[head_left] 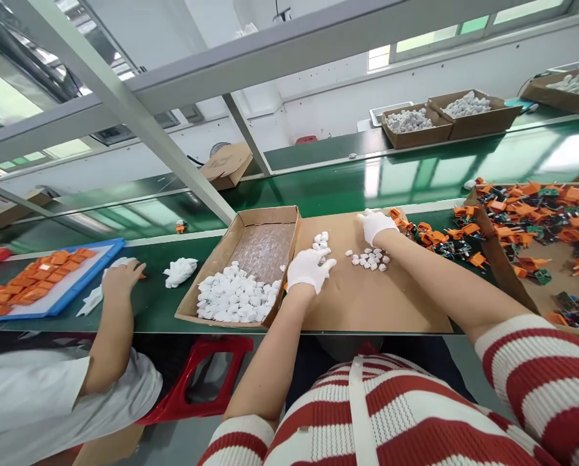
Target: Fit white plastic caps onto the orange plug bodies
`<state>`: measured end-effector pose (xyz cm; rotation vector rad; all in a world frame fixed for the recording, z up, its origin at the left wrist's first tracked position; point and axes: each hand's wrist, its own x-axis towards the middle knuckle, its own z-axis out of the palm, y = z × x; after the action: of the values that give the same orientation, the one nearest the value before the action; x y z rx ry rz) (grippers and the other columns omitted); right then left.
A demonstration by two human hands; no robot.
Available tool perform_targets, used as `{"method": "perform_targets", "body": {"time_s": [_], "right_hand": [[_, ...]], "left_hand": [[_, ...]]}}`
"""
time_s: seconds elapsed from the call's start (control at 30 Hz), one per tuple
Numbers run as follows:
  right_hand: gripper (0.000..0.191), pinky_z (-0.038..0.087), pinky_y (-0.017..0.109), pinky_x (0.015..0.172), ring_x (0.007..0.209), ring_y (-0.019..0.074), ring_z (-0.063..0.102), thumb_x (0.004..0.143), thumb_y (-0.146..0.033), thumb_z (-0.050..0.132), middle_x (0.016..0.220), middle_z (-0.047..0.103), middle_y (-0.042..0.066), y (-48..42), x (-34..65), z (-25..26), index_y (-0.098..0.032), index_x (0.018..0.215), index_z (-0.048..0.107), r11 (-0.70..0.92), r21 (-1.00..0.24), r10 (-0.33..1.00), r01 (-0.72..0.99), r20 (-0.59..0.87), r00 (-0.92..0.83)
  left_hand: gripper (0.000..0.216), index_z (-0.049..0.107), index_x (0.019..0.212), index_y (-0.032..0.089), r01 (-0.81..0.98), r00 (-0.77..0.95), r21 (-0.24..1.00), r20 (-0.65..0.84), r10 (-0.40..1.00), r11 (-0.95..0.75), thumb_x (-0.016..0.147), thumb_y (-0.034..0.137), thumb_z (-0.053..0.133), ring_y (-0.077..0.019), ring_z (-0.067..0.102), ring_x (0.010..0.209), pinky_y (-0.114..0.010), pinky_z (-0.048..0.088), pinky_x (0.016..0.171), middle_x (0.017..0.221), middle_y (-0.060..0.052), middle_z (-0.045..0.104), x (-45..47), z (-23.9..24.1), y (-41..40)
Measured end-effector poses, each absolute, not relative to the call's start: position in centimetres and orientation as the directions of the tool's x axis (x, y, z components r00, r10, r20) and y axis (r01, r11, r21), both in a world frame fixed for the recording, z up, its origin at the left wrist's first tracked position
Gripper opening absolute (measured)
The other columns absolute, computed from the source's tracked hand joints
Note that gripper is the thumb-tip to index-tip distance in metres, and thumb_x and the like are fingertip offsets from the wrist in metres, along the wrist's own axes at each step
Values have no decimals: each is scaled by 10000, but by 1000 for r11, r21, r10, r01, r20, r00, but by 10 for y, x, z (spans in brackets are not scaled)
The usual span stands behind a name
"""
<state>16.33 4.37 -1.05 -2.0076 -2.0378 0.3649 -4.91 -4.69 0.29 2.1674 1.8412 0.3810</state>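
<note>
My left hand (309,268), in a white glove, is over the cardboard sheet (362,304) beside the box's right wall. Its fingers are apart, close to a small heap of white rounded pieces (321,239). A bit of orange shows at its outer edge, mostly hidden. My right hand (377,226), also gloved, is at the sheet's far side with fingers stretched to the left; I see nothing in it. Just below it lies a cluster of white pieces (371,259). Orange plugs with circuit boards (430,236) lie to its right. The cardboard box (265,236) holds many white pieces.
A large carton (500,268) of orange plugs stands at right. Boxes of white pieces (410,121) sit beyond the green belt (318,188). At left, a co-worker's hand (122,275) is near a blue-edged tray (117,248) of orange parts. A metal post (182,162) slants down behind the box.
</note>
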Motion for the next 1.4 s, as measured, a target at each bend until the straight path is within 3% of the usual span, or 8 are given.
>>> {"method": "perform_targets", "body": {"time_s": [0.07, 0.23, 0.57, 0.73, 0.9, 1.13, 1.27, 1.4], "right_hand": [[420, 497, 504, 895, 1122, 395, 597, 633, -36, 709, 1138, 668, 244, 54, 160, -15, -108, 1047, 732, -40, -375, 999, 926, -40, 27], [312, 512, 388, 880, 976, 305, 675, 684, -52, 684, 929, 748, 132, 52, 165, -14, -143, 969, 771, -82, -587, 997, 805, -35, 76], [405, 608, 308, 715, 848, 197, 709, 917, -396, 581, 1052, 741, 102, -15, 159, -29, -184, 1257, 641, 4, -988, 980, 151, 34, 198], [409, 607, 347, 800, 955, 216, 697, 826, -476, 687, 1124, 718, 101, -19, 160, -35, -199, 1127, 704, 40, -991, 980, -131, 14, 199], [468, 558, 364, 915, 994, 200, 679, 774, -479, 708, 1131, 710, 90, -3, 181, -40, -181, 1134, 690, 91, -965, 948, -245, 9, 320], [475, 522, 352, 805, 855, 214, 637, 865, -435, 586, 924, 711, 73, 5, 218, -32, -155, 1242, 656, 61, -927, 792, 371, 271, 547], [304, 462, 358, 805, 922, 261, 580, 913, -367, 535, 929, 667, 107, -2, 221, -29, -222, 1074, 748, -134, -504, 890, 853, 318, 328], [216, 436, 338, 758, 946, 275, 550, 874, -276, 569, 978, 642, 133, 1, 221, -31, -215, 909, 773, -183, -277, 970, 943, 108, 220]], "left_hand": [[291, 709, 1101, 259, 956, 199, 227, -43, 979, -185, 828, 315, 626, -264, 596, 1059, -354, 448, 894, 1094, -88, 688, -44, -5, -45], [152, 728, 785, 168, 961, 180, 226, -80, 980, -158, 816, 229, 592, -295, 638, 935, -408, 478, 843, 950, -154, 696, -36, -6, -35], [270, 726, 1028, 240, 549, 158, 789, 225, 961, -275, 867, 420, 603, -193, 668, 886, -338, 542, 851, 1055, -62, 716, 21, -4, -10], [156, 742, 923, 216, 531, 140, 771, 329, 934, -351, 816, 287, 653, -248, 556, 1192, -407, 431, 1059, 1297, -92, 603, 36, -12, -2], [374, 661, 1200, 252, 353, 280, 887, 205, 938, -299, 831, 276, 607, -256, 488, 1295, -388, 445, 1052, 1485, -50, 451, 19, -24, 6], [314, 654, 1166, 246, 331, -75, 923, 232, 970, -195, 875, 251, 540, -189, 482, 1298, -331, 371, 1125, 1403, -46, 516, 4, -38, 16], [287, 665, 1134, 251, 273, -66, 947, 194, 979, -170, 864, 258, 570, -198, 516, 1255, -340, 426, 1090, 1382, -47, 529, 8, -35, 11], [258, 688, 1082, 246, 249, -66, 957, 171, 983, -150, 841, 247, 595, -221, 505, 1257, -354, 490, 1024, 1361, -46, 548, 10, -33, 8]]}}
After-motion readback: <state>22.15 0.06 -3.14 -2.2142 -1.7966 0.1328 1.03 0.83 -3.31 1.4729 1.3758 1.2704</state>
